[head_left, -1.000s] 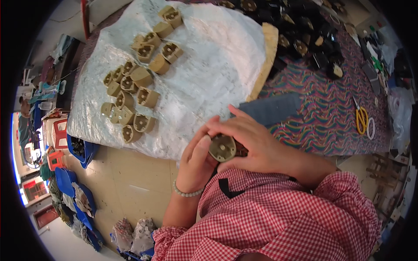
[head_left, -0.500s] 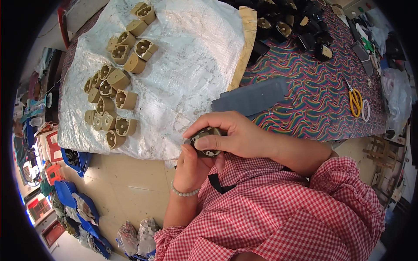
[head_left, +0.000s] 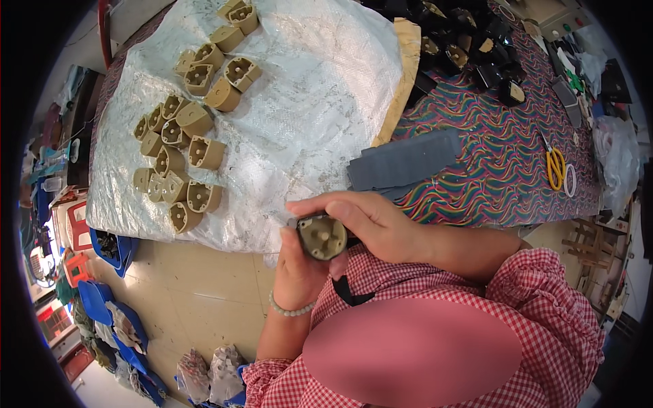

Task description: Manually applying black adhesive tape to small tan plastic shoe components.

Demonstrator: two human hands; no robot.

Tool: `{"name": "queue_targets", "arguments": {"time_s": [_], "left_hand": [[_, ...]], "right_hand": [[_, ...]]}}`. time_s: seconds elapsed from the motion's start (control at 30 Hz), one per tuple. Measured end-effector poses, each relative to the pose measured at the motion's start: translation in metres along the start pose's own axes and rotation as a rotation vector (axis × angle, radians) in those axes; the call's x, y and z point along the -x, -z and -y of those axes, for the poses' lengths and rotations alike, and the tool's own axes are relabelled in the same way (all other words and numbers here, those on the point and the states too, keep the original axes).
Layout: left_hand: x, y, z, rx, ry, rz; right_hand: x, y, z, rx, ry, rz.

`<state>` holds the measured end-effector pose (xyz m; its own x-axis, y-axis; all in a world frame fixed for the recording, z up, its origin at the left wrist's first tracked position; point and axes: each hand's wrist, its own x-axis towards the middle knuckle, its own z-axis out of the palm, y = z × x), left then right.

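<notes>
Both my hands hold one small hollow housing [head_left: 322, 238] in front of my body. It has a dark outer rim, a tan inside and a post in the middle, and its open side faces up. My left hand [head_left: 299, 272] grips it from the near left, thumb at its edge. My right hand [head_left: 381, 228] curves round its far and right side, with the thumb raised off the inside; its other fingertips are partly hidden. Several tan housings [head_left: 206, 153] of like shape stand on the white woven sheet [head_left: 299, 102] to the far left.
Grey-blue flat strips [head_left: 405, 162] lie on the patterned tablecloth [head_left: 490, 170] beyond my right hand. Black housings [head_left: 486, 76] are heaped at the far right. Yellow-handled scissors [head_left: 555, 166] and a white ring [head_left: 570, 181] lie at the right. Blue bins [head_left: 119, 255] stand on the floor at left.
My right thumb has lifted from the housing's inside, so its hollow and post now show. The housing sits slightly lower in view, and the table has shifted a little rightward in the picture.
</notes>
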<state>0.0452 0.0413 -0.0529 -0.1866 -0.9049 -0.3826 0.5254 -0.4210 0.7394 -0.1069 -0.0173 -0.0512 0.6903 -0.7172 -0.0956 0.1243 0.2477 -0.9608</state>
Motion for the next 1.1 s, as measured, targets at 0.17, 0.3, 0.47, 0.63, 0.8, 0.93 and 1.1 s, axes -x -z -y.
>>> {"name": "queue_targets", "arguments": {"time_s": [0.17, 0.3, 0.47, 0.63, 0.8, 0.93, 1.1], "left_hand": [[0.0, 0.002, 0.001, 0.139, 0.056, 0.06], [-0.001, -0.002, 0.001, 0.013, 0.014, 0.049], [0.005, -0.018, 0.0, 0.009, 0.04, -0.075], [0.003, -0.007, 0.006, 0.019, 0.013, 0.069], [0.003, -0.002, 0.004, 0.08, -0.01, 0.153], [0.003, 0.0, -0.024, -0.649, -0.365, 0.104], [-0.001, 0.009, -0.013, -1.268, -0.838, -0.184]], "right_hand": [[-0.001, 0.016, 0.009, -0.145, -0.048, 0.196], [0.005, 0.014, 0.013, -0.046, -0.022, 0.136], [0.013, 0.016, 0.021, -0.182, -0.11, 0.257], [0.01, 0.023, 0.019, -0.232, -0.154, 0.23], [0.011, 0.019, 0.016, 0.018, -0.052, 0.14], [0.013, 0.036, 0.02, 0.063, 0.034, 0.066], [0.012, 0.022, 0.028, 0.196, -0.182, 0.075]]}}
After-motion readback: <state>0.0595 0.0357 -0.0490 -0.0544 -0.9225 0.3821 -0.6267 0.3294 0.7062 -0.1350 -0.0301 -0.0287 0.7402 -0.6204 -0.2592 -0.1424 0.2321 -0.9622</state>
